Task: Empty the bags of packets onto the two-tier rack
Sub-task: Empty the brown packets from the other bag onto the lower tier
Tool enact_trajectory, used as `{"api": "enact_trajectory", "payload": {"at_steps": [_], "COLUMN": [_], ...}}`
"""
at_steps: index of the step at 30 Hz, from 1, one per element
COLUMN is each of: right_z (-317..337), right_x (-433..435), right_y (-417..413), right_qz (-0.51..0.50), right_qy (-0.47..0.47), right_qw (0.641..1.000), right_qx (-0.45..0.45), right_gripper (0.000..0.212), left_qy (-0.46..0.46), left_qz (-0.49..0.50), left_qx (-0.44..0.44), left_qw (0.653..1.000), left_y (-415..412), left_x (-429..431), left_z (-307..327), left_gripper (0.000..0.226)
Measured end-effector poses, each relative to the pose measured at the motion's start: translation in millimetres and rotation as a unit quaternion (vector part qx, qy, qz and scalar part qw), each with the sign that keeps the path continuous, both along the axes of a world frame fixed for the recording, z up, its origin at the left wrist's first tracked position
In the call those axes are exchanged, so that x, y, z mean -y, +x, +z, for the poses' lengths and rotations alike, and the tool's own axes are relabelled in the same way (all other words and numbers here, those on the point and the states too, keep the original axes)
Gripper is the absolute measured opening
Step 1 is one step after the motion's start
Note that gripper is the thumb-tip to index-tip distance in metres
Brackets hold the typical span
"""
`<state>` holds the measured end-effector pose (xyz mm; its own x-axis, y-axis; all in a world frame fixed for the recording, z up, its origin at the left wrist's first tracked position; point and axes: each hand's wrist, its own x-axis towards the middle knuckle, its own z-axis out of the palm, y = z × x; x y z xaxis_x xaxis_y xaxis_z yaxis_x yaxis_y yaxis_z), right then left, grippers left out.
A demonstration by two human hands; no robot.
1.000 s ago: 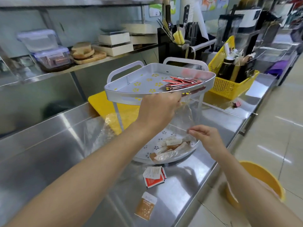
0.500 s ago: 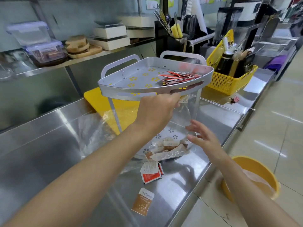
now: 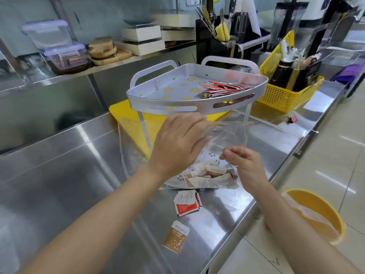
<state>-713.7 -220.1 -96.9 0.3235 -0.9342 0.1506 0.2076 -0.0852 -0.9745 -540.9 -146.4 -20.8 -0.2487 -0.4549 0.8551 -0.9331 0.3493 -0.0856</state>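
A: Where are we in the task?
B: Our left hand (image 3: 177, 143) and right hand (image 3: 244, 165) pinch the clear bag (image 3: 227, 135) before the two-tier rack (image 3: 171, 101); brown packets (image 3: 209, 177) lie at its lower tier, red packets (image 3: 221, 89) on top.
A: How should we finish well?
B: Keep the bag's mouth over the tier; three strays (image 3: 186, 202) already lie on the counter (image 3: 79, 175).

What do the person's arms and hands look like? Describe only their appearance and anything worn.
Both forearms are bare up to the frame edge, with no sleeves in view. The left hand and right hand wear no gloves, and no rings, watch or bracelets are visible. Fingernails look short and unpainted.
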Motion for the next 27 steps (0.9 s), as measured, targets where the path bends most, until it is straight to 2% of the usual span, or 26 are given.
{"api": "enact_trajectory", "payload": {"at_steps": [2, 4, 6, 7, 9, 11, 13, 15, 16, 18, 20, 24, 27], "right_z": [1, -2, -4, -6, -6, -7, -5, -4, -2, 2, 1, 5, 11], "right_x": [2, 6, 9, 11, 13, 15, 14, 14, 13, 13, 15, 19, 21], "right_y": [-3, -5, -7, -8, -9, -10, -10, -10, -8, -5, -4, -7, -7], "right_qz": [0.005, 0.014, 0.017, 0.026, 0.035, 0.043, 0.045, 0.035, 0.027, -0.005, -0.049, -0.099, -0.109], "right_qy": [0.011, 0.012, 0.021, 0.023, 0.021, 0.021, 0.012, 0.015, 0.023, 0.035, 0.055, 0.066, 0.046], "right_qw": [1.000, 1.000, 0.999, 0.999, 0.999, 0.999, 0.999, 0.999, 0.999, 0.999, 0.997, 0.992, 0.992], "right_qx": [0.013, 0.014, 0.026, 0.028, 0.024, 0.011, -0.016, -0.024, -0.019, -0.001, 0.019, 0.044, 0.045], "right_gripper": [0.008, 0.037, 0.047, 0.049, 0.050, 0.050, 0.050, 0.046, 0.038, 0.008, 0.018, 0.015, 0.004], "left_qy": [-0.010, -0.021, -0.012, 0.002, 0.020, 0.006, 0.003, 0.030, 0.058, 0.175, 0.307, 0.448, 0.534], "left_qz": [0.024, 0.063, 0.112, 0.133, 0.154, 0.131, 0.064, 0.074, 0.111, 0.211, 0.278, 0.221, 0.169], "left_qx": [-0.100, -0.251, -0.357, -0.381, -0.352, -0.241, -0.121, -0.047, -0.042, -0.068, -0.085, -0.185, -0.240], "left_qw": [0.995, 0.966, 0.927, 0.915, 0.923, 0.962, 0.991, 0.996, 0.991, 0.959, 0.906, 0.846, 0.793], "left_y": [20, 40, 58, 65, 74, 70, 52, 31, 23, 14, 14, 16, 5], "left_x": [-9, -16, -23, -28, -38, -47, -48, -42, -38, -32, -28, -26, -9], "left_z": [-11, -25, -41, -49, -64, -68, -62, -53, -49, -42, -52, -84, -101], "left_gripper": [0.031, 0.047, 0.070, 0.079, 0.081, 0.066, 0.052, 0.045, 0.044, 0.047, 0.054, 0.088, 0.087]}}
